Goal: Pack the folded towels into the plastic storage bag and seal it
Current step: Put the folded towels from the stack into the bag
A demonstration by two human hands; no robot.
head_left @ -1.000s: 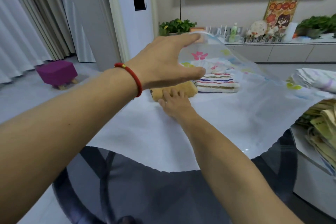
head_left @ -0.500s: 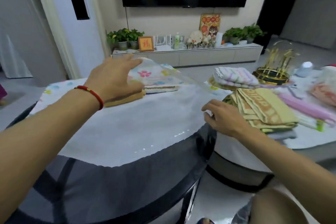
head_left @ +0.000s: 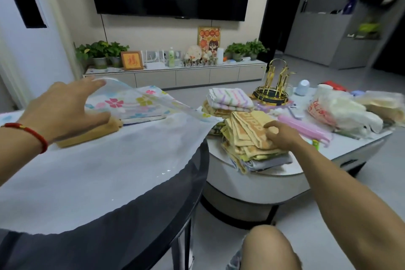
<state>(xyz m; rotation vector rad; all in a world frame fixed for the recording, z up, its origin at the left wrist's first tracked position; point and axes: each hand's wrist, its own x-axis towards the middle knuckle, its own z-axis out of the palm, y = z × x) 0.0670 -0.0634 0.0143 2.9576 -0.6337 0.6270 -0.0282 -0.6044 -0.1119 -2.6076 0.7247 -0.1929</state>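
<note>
Fingers (head_left: 270, 132) of the right hand (head_left: 282, 138) now curl down onto the top yellow towel (head_left: 247, 136) of the stack on the low desk (head_left: 274, 173); half a second ago that hand hovered short of the pile, and before that it was pushing a tan towel (head_left: 92, 132) into the plastic storage bag (head_left: 122, 160). The left hand (head_left: 63, 107) still lifts the bag's upper flap, fingers spread and pinching the clear edge. The bag lies flat on the dark round desk (head_left: 153, 208), with the tan towel and a striped one (head_left: 140, 117) inside. Packing seems early: a striped towel pile (head_left: 230, 98) waits beyond, and sealing is far off.
</note>
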